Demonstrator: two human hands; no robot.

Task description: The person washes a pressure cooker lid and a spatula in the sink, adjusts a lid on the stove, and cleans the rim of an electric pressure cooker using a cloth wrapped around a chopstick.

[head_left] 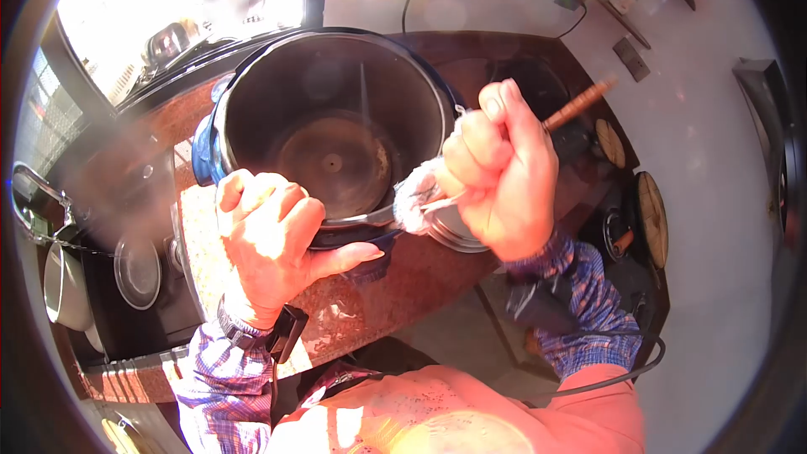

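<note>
A large dark pot (pixel 332 130) with a blue outer side stands tilted toward me on the reddish counter. My left hand (pixel 273 240) grips its near left rim, fingers over the edge and thumb stretched along the outside. At the right rim, my right hand (pixel 504 172) is closed in a fist around a whitish cloth (pixel 414 197) that touches the rim. A thin brown stick-like handle (pixel 582 104) sticks out past the right fist; its other end is hidden. Inside the pot, the round bottom shows brown marks.
A sink area with a tap (pixel 38 202) and a round metal dish (pixel 138 272) lies at the left. Behind the pot is a bright window (pixel 185 0). On the right are a stove and round wooden-looking lids (pixel 652 220). A metal vessel (pixel 458 231) sits below my right hand.
</note>
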